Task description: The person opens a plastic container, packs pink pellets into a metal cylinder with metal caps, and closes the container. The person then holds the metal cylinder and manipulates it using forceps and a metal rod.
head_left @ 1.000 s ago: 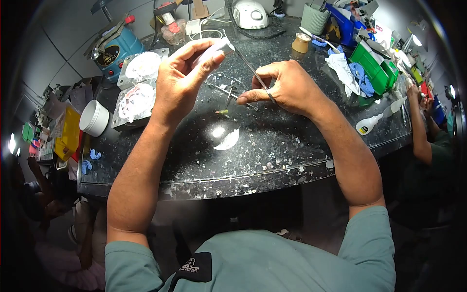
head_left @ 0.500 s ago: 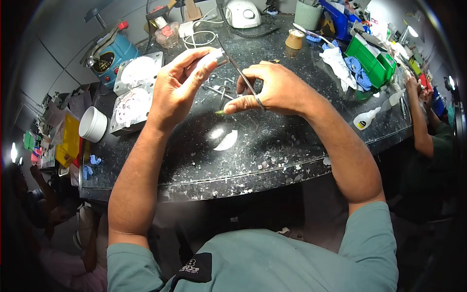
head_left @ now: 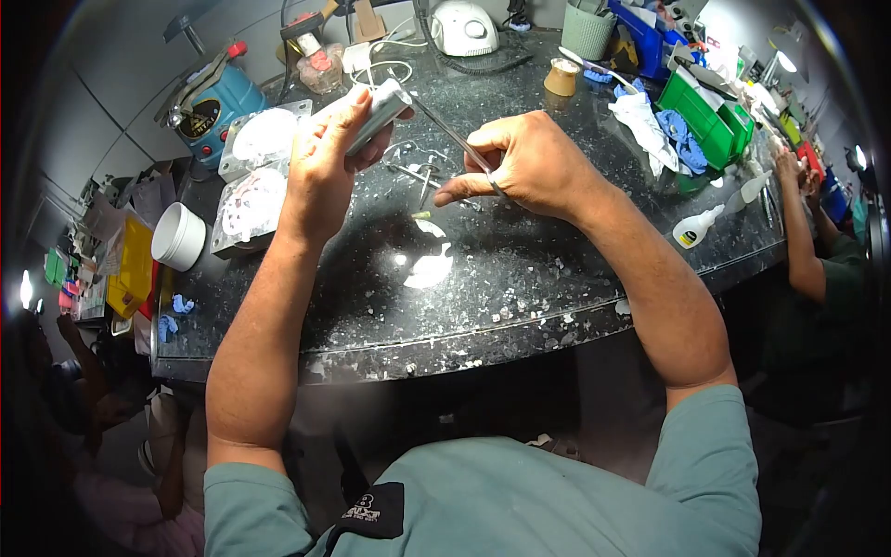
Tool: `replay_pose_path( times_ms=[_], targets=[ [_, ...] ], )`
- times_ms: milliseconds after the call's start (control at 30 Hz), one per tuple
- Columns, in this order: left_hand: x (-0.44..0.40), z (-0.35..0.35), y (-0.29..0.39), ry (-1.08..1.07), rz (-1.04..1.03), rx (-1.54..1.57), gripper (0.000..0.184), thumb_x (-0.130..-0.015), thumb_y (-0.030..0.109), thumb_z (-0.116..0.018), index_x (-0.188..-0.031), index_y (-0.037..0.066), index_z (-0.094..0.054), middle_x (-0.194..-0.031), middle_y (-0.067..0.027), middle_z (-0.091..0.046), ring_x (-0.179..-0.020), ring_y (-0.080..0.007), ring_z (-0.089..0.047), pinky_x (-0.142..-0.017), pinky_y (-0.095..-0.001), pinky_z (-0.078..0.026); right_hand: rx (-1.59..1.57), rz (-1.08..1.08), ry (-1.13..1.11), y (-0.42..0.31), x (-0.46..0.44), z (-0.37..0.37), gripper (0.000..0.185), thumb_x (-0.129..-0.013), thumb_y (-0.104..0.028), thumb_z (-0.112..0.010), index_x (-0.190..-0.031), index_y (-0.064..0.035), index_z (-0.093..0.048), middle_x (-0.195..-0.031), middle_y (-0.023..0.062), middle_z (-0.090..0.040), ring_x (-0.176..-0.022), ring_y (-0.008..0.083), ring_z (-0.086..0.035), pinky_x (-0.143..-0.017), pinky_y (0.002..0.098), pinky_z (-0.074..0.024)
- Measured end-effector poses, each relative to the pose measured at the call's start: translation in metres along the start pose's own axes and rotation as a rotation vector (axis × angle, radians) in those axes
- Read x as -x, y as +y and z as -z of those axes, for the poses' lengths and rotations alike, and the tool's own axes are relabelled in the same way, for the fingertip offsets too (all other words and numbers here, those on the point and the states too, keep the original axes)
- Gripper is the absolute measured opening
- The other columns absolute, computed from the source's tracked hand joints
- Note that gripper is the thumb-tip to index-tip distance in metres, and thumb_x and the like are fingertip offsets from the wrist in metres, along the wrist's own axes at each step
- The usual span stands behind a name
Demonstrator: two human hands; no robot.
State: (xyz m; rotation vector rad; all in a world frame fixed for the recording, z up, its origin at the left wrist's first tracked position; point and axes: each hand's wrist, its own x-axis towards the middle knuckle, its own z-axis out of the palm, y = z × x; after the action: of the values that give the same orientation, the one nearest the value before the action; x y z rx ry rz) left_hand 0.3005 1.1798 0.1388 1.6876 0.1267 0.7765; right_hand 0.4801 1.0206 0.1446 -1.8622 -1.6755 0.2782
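Observation:
My left hand is wrapped round a silver-grey cylinder, its far end angled up and to the right. My right hand grips a long, slim metal tool between thumb and fingers. The tool's tip reaches up to the cylinder's end; whether they touch I cannot tell. What kind of tool it is does not show clearly. Below, between the hands, thin metal instruments lie crossed on the black bench, with a small greenish piece nearby.
Two-part metal mould blocks and a white tub stand left, near a blue machine. At right are a green bin, a white cloth and a small white bottle. Another person's arm is at far right.
My left hand has turned, so more of the cylinder's side shows and its end sits slightly left. The tool has tilted flatter, and my right fingers have closed in more around it.

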Motion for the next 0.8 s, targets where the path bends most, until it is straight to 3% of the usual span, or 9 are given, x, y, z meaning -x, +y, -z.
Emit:
replay_pose_path(
  times_ms=[100,200,300,367,400,667,800],
  targets=[
    [0.0,0.003,0.0,0.007,0.053,0.057,0.051,-0.106,0.037,-0.041,-0.108,-0.007,-0.067,-0.069,0.002,-0.044,-0.065,-0.0079,-0.037,-0.06,-0.0243,-0.029,-0.009,-0.018,-0.015,-0.003,0.001,0.002,0.057,-0.071,-0.058,-0.085,-0.064,-0.0042,-0.067,-0.055,0.0022,-0.06,-0.054,0.0122,-0.052,-0.055,0.0319,-0.0437],
    [-0.001,0.006,-0.002,-0.007,0.085,0.048,0.049,-0.105,0.041,-0.043,-0.108,-0.001,-0.069,-0.069,0.0041,-0.043,-0.06,-0.0075,-0.035,-0.056,-0.0234,-0.027,0.012,-0.033,-0.023,-0.007,0.002,0.002,0.056,-0.072,-0.057,-0.085,-0.065,-0.0038,-0.068,-0.055,0.0026,-0.06,-0.053,0.0119,-0.051,-0.055,0.0318,-0.0433],
    [-0.002,0.006,-0.014,0.063,0.018,0.115,0.035,-0.103,0.034,-0.054,-0.111,0.001,-0.064,-0.077,0.003,-0.053,-0.067,-0.006,-0.045,-0.061,-0.0216,-0.036,-0.013,-0.064,-0.02,-0.007,0.002,0.0,0.056,-0.073,-0.057,-0.085,-0.066,-0.0037,-0.07,-0.055,0.0029,-0.059,-0.054,0.0126,-0.052,-0.055,0.0322,-0.0438],
    [-0.003,-0.007,-0.009,0.129,-0.129,-0.115,0.025,-0.097,0.022,-0.068,-0.112,0.004,-0.06,-0.091,0.001,-0.062,-0.081,-0.0055,-0.056,-0.072,-0.0214,-0.045,-0.062,-0.115,-0.033,-0.008,0.0,-0.002,0.057,-0.072,-0.059,-0.085,-0.067,-0.0037,-0.071,-0.055,0.0032,-0.059,-0.054,0.0134,-0.053,-0.056,0.0326,-0.0443],
    [-0.005,0.0,-0.016,0.115,-0.111,-0.08,0.028,-0.091,0.011,-0.075,-0.115,0.003,-0.062,-0.105,-0.002,-0.066,-0.097,-0.0074,-0.061,-0.084,-0.023,-0.05,-0.091,-0.119,-0.057,-0.006,0.0,-0.003,0.059,-0.072,-0.062,-0.084,-0.069,-0.0038,-0.071,-0.057,0.004,-0.061,-0.056,0.0142,-0.054,-0.058,0.033,-0.0452],
    [-0.002,-0.005,-0.02,0.067,-0.141,-0.027,0.037,-0.093,0.012,-0.075,-0.126,0.002,-0.063,-0.114,-0.0058,-0.069,-0.106,-0.0105,-0.063,-0.091,-0.0241,-0.05,-0.267,-0.1,-0.14,0.002,-0.001,-0.01,0.083,-0.066,-0.083,-0.073,-0.088,-0.003,-0.074,-0.081,0.0114,-0.07,-0.083,0.0223,-0.068,-0.074,0.0362,-0.0511],
    [0.002,-0.011,-0.014,0.025,-0.144,-0.116,0.037,-0.092,0.014,-0.075,-0.126,0.002,-0.064,-0.115,-0.0061,-0.069,-0.105,-0.0109,-0.063,-0.091,-0.0241,-0.05,-0.151,-0.045,-0.047,0.004,-0.001,-0.012,0.086,-0.062,-0.084,-0.074,-0.087,-0.0019,-0.072,-0.082,0.0125,-0.069,-0.084,0.0252,-0.069,-0.075,0.0374,-0.0524]
  ],
)
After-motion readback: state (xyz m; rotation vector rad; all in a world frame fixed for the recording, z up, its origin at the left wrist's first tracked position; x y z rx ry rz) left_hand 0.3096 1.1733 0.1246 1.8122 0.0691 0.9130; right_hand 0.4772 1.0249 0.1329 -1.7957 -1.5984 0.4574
